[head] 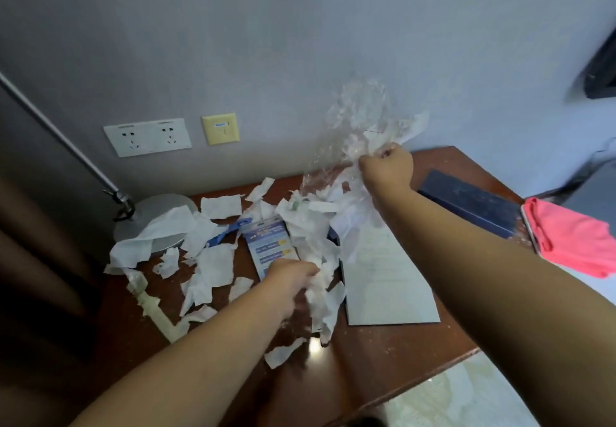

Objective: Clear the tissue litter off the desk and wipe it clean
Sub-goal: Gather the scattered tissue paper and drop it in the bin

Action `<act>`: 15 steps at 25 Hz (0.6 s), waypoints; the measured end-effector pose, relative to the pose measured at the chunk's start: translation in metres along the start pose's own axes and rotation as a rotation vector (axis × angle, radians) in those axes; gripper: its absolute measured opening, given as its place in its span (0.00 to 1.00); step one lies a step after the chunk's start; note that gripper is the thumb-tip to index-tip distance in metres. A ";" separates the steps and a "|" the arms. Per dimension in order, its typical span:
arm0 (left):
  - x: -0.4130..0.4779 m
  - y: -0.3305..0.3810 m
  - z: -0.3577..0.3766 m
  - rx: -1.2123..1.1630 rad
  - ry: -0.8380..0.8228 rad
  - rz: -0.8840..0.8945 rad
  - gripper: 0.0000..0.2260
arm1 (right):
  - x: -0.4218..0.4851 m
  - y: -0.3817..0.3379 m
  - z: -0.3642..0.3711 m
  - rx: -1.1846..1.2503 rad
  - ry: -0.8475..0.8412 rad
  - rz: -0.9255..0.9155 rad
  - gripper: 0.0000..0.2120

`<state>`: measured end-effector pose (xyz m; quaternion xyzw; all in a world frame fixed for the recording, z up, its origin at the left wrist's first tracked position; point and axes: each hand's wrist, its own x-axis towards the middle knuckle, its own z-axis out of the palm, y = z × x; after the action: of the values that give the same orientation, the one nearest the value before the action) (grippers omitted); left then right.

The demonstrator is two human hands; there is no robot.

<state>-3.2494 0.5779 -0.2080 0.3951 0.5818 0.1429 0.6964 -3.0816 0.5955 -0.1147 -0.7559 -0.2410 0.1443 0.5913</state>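
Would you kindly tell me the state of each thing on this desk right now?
plastic bag: crumpled, held up by right grip
tissue clump: gripped by left grip
tissue scraps: torn, scattered over desk
pink cloth: folded, lying at right edge
white sheet: flat, partly under tissue
lamp base: draped with tissue

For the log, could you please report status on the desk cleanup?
Left hand grips tissue bunch. Right hand holds clear bag aloft. Scraps litter desk around leaflet, lamp base. Pink cloth unused.
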 end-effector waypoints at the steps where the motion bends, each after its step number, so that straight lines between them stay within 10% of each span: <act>1: -0.003 0.001 0.015 -0.172 -0.132 -0.074 0.01 | -0.003 -0.002 -0.004 0.035 0.026 0.030 0.15; 6: -0.002 0.041 0.074 -0.556 -0.247 0.016 0.11 | -0.012 0.018 -0.035 0.138 0.022 0.139 0.11; 15: -0.042 0.050 0.286 -0.260 -0.267 0.075 0.06 | 0.041 0.100 -0.224 0.128 0.102 0.223 0.14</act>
<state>-2.9846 0.4725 -0.1398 0.3387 0.4454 0.1892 0.8069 -2.9151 0.4142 -0.1505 -0.7451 -0.1155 0.1855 0.6301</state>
